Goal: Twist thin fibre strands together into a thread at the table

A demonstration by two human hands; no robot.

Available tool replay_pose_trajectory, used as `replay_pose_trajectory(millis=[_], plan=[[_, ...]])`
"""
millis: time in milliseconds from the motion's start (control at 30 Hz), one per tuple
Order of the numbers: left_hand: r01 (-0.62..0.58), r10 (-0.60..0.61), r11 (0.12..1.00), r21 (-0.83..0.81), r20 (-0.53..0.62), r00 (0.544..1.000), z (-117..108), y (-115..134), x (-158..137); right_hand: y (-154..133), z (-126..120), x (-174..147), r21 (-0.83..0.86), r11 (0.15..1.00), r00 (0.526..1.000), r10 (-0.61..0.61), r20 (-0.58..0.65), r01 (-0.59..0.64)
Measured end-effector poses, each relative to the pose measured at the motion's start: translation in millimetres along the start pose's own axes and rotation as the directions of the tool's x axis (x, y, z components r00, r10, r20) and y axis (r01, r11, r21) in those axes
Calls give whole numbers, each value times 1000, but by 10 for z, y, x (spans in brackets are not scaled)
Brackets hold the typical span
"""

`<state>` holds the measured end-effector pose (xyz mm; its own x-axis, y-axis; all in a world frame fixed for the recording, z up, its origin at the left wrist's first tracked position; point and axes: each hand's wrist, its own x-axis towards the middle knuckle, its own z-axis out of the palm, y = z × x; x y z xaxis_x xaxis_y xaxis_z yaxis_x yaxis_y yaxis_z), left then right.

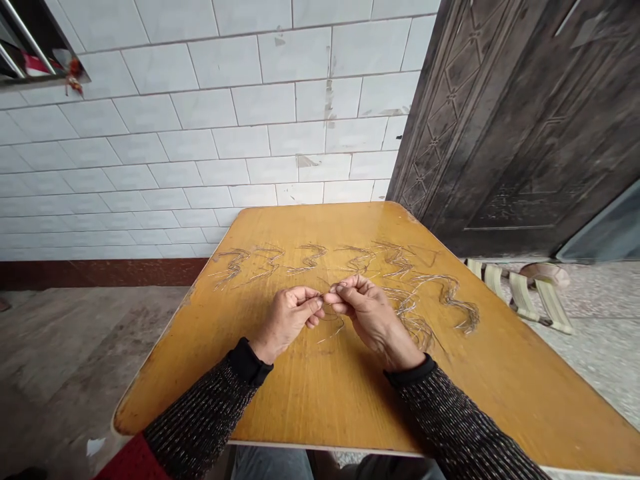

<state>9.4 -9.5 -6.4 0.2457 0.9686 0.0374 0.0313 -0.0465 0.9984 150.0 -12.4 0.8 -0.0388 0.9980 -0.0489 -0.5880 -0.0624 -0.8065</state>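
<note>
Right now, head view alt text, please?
A person's hands, close together, pinch thin strands above a yellow-brown table. Wavy bunches lie beyond and to the right; behind are a white tiled wall and dark door.

1 counter (310, 400). 2 hands over its middle: left hand (289, 317), right hand (371, 315). 5 small wavy strand bundles (311, 258), rowed toward far edge. 1 larger wavy bundle (469, 315), toward right edge. 1 loose tangle (407, 305) by right hand; single strands too fine to count. 1 door (525, 133) past far right corner.
</note>
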Motion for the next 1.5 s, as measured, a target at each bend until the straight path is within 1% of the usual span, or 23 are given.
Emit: replay_pose_trajectory(millis=[167,333,400,433,467,500,533,567,600,633,667,700,733,767,800,833,933,1000,1067,1133,1300,1400,1500], plan=[[-6,6,1000,-26,-2,1000,-11,-10,14,-35,-47,-8,-70,998,998,3,59,1],[-56,53,995,78,38,998,-19,3,11,-63,-74,1,-169,986,996,5,85,10],[-71,65,992,108,60,996,-25,11,10,-74,-84,14,-245,968,996,-28,84,48],[-63,55,993,103,72,996,-33,13,11,-80,-94,20,-316,945,994,-66,89,91],[-43,35,996,83,90,995,-44,14,14,-86,-109,24,-411,898,987,-129,101,159],[-14,8,998,53,117,993,-59,13,18,-92,-128,25,-530,812,969,-212,127,247],[20,-23,1000,19,154,988,-77,10,24,-98,-152,22,-661,671,937,-307,167,337],[55,-52,998,-12,196,979,-97,8,30,-103,-177,15,-782,474,892,-395,221,404],[88,-78,995,-36,237,968,-116,5,37,-108,-203,4,-871,239,840,-459,287,429],[116,-98,992,-51,271,958,-135,3,42,-113,-227,-10,-913,-1,795,-490,357,409],[136,-113,989,-58,296,948,-152,3,47,-119,-248,-25,-908,-213,764,-491,418,359],[150,-125,987,-59,312,942,-166,4,52,-126,-264,-42,-872,-383,747,-471,469,306],[160,-135,986,-53,321,938,-178,7,55,-136,-275,-58,-819,-508,738,-440,512,266],[166,-144,985,-44,321,936,-189,11,58,-148,-279,-74,-765,-597,734,-402,547,243],[170,-151,985,-34,313,938,-199,17,62,-161,-278,-89,-714,-660,731,-366,576,233],[169,-154,985,-24,295,943,-211,24,66,-176,-272,-103,-671,-703,728,-331,600,233],[131,-130,991,10,205,970,-259,47,85,-218,-244,-140,-583,-766,721,-241,649,269],[97,-101,995,34,163,981,-296,61,102,-234,-231,-154,-549,-778,718,-190,670,307],[78,-85,996,48,153,985,-324,70,117,-233,-232,-154,-545,-773,725,-166,668,325],[72,-79,996,50,160,984,-336,72,128,-218,-248,-142,-573,-756,748,-172,641,317],[38,-41,999,26,160,986,-297,36,135,-167,-300,-97,-669,-706,802,-249,543,234],[32,-27,999,-38,136,990,-261,6,137,-160,-307,-82,-684,-703,822,-263,506,197],[57,-41,988,-143,116,992,-239,-2,142,-161,-298,-74,-698,-692,835,-266,482,182]])
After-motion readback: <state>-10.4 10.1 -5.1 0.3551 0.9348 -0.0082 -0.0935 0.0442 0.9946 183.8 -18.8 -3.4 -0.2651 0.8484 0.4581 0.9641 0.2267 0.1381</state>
